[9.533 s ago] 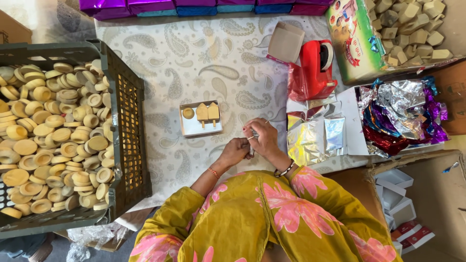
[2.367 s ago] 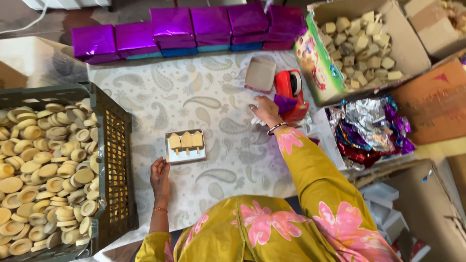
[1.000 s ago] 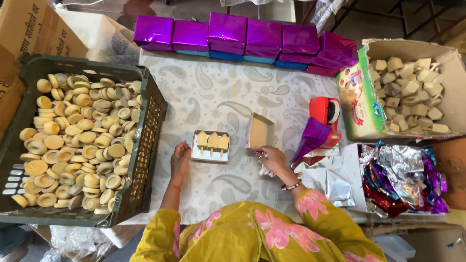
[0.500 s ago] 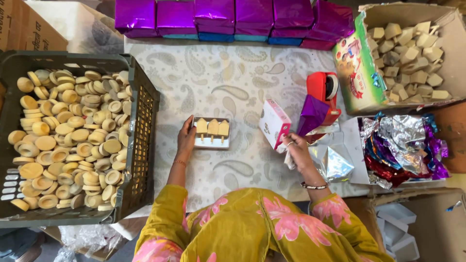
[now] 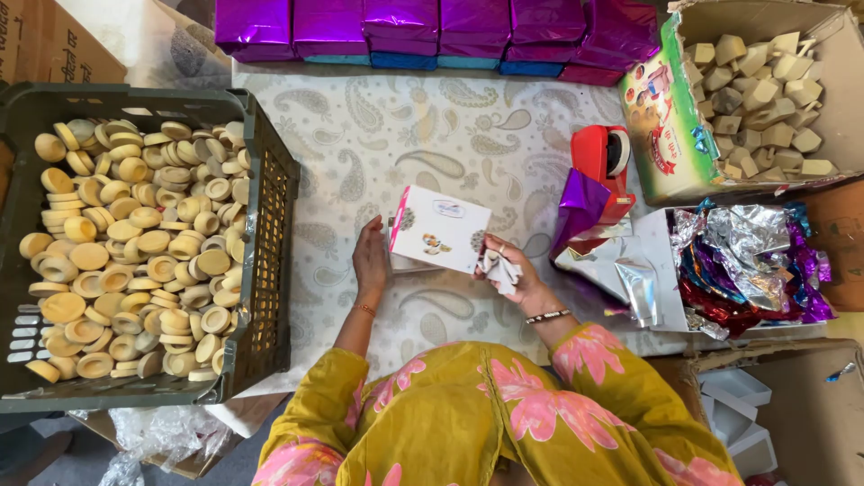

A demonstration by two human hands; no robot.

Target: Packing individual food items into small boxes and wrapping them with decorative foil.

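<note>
From the head view, the white box lid [image 5: 440, 229] hangs tilted between the hands over the table [image 5: 432, 144], right hand [image 5: 508, 274] grasping its right edge along with crumpled paper, left hand [image 5: 370, 259] flat against its left side.

Paisley cloth [image 5: 450, 135] w/ crate [image 5: 270, 270], purple boxes [image 5: 432, 27].

Bare patterned cloth [image 5: 432, 135] ahead — black crate [image 5: 270, 225] left, red tape dispenser [image 5: 605, 166] right.

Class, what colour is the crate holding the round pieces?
Dark green crate, seen best in the head view.
</note>
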